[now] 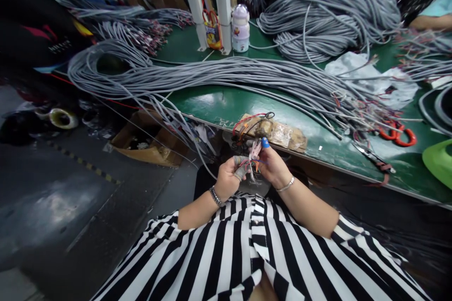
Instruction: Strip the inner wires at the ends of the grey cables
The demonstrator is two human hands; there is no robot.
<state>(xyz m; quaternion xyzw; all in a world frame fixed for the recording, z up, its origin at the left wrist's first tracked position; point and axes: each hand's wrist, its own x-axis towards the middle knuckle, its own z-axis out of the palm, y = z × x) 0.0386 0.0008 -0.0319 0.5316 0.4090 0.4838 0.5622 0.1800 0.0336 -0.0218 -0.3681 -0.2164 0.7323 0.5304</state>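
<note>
Both my hands meet low in front of my striped shirt, just below the edge of the green table. My left hand is closed, with grey wrapped fingertips, pinching a small bundle of thin coloured wires. My right hand is closed on the same wire bundle from the other side; one fingertip wears a blue cover. A grey cable runs from the bundle up toward the table. Each wrist carries a bracelet.
Long grey cable bundles lie across the table, with a big coil at the back. A taped brown block with wires, red-handled scissors, a small bottle and white posts stand nearby. A cardboard box sits on the floor, left.
</note>
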